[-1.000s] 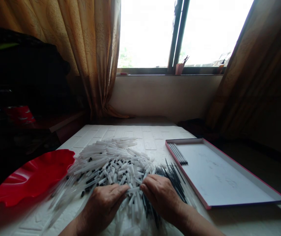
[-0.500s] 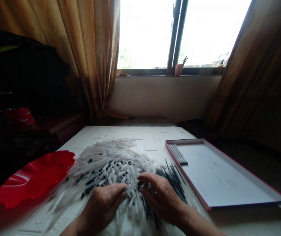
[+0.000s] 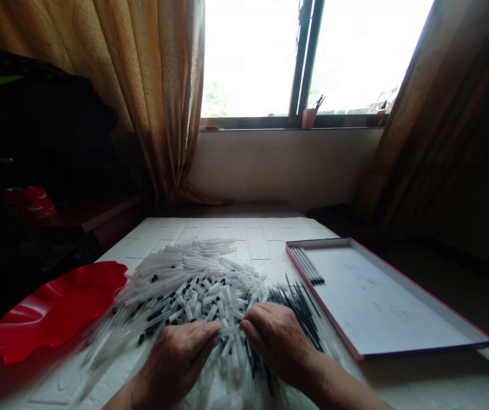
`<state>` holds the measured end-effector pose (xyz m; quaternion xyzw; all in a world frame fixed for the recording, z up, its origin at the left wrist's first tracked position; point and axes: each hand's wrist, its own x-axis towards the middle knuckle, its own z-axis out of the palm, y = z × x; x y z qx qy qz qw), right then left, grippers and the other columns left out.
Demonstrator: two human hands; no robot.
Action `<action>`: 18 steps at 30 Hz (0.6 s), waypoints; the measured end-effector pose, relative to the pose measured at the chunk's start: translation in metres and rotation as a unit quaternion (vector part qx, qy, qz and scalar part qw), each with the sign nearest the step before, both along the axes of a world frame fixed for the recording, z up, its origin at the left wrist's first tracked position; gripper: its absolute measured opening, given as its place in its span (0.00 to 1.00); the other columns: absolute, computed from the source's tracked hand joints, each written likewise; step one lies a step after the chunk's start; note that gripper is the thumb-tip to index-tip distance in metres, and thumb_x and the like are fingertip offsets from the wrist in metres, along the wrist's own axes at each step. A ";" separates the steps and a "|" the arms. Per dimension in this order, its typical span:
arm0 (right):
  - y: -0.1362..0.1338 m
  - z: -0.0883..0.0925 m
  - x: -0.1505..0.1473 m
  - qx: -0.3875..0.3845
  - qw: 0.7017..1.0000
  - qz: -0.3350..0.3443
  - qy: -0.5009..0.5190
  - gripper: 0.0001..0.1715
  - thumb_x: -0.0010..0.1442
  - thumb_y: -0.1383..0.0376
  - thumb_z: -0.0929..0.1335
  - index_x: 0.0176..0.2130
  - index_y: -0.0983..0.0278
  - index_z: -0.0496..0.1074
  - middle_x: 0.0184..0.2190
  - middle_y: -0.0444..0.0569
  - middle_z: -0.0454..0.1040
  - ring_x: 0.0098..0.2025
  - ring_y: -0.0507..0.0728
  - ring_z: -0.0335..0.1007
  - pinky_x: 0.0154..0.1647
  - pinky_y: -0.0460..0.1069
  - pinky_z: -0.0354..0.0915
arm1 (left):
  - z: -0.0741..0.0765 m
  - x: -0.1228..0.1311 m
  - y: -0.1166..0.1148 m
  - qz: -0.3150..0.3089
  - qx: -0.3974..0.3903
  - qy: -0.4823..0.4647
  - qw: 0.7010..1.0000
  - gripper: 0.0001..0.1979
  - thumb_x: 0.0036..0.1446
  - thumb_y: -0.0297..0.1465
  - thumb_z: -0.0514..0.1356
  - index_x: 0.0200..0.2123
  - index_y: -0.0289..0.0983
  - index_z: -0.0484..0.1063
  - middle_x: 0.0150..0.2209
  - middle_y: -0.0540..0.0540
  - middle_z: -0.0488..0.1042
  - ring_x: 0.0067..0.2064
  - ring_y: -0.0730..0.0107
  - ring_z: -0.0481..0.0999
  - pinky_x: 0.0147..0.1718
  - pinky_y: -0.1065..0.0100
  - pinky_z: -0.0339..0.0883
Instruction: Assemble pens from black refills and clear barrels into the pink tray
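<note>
A large heap of clear plastic tubes (image 3: 188,290), many with black tips, lies on a white brick-patterned table top (image 3: 253,239). My left hand (image 3: 178,356) and my right hand (image 3: 274,341) rest on the heap's near side, fingers curled. Between their fingertips lies a single clear tube (image 3: 229,330), though I cannot tell whether either hand grips it. To the right of my right hand, a loose bunch of thin black rods (image 3: 300,313) fans out, partly under the tubes.
A red wavy-edged plate (image 3: 52,313) sits left of the heap. A white tray with a pink rim (image 3: 381,302) on the right holds a small row of black rods (image 3: 308,265). Behind are a wall, curtains (image 3: 159,97) and a bright window (image 3: 248,57).
My right hand's fingers have come down toward the tube from a higher spot half a second ago. The whole view has shifted slightly left. The heap looks unchanged.
</note>
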<state>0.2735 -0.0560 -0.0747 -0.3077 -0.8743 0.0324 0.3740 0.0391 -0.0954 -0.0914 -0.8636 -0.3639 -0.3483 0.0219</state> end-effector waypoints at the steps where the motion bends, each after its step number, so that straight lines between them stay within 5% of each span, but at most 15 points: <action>1: 0.000 -0.001 -0.001 0.007 1.000 -0.007 -0.006 0.24 0.71 0.62 0.58 0.24 0.61 0.65 0.19 0.44 0.71 0.22 0.52 0.67 0.27 0.47 0.55 | 0.000 0.000 0.000 -0.002 -0.002 0.001 1.000 0.11 0.70 0.30 0.52 0.50 0.40 0.72 0.36 0.46 0.83 0.35 0.67 0.85 0.36 0.72 0.77; 8: 0.000 -0.006 -0.001 0.007 1.000 -0.006 -0.003 0.30 0.74 0.60 0.54 0.21 0.61 0.62 0.16 0.43 0.69 0.19 0.51 0.65 0.25 0.47 0.52 | 0.003 0.002 -0.001 -0.005 -0.008 0.000 1.000 0.10 0.70 0.30 0.52 0.50 0.40 0.71 0.35 0.47 0.83 0.34 0.68 0.85 0.34 0.73 0.76; 13: 0.000 0.003 0.003 -0.037 0.997 0.045 0.042 0.11 0.69 0.63 0.60 0.37 0.62 0.68 0.27 0.46 0.76 0.27 0.53 0.71 0.30 0.45 0.62 | 0.005 0.001 0.000 0.010 -0.001 -0.016 1.000 0.10 0.71 0.31 0.51 0.50 0.40 0.70 0.37 0.47 0.83 0.37 0.67 0.85 0.36 0.73 0.76; 18: 0.003 0.002 0.005 -0.019 0.997 0.058 0.052 0.08 0.68 0.68 0.60 0.39 0.62 0.67 0.29 0.47 0.76 0.28 0.54 0.72 0.32 0.46 0.63 | 0.004 0.000 0.000 0.015 0.006 -0.018 1.000 0.10 0.70 0.31 0.52 0.49 0.41 0.71 0.36 0.48 0.84 0.36 0.67 0.86 0.35 0.73 0.76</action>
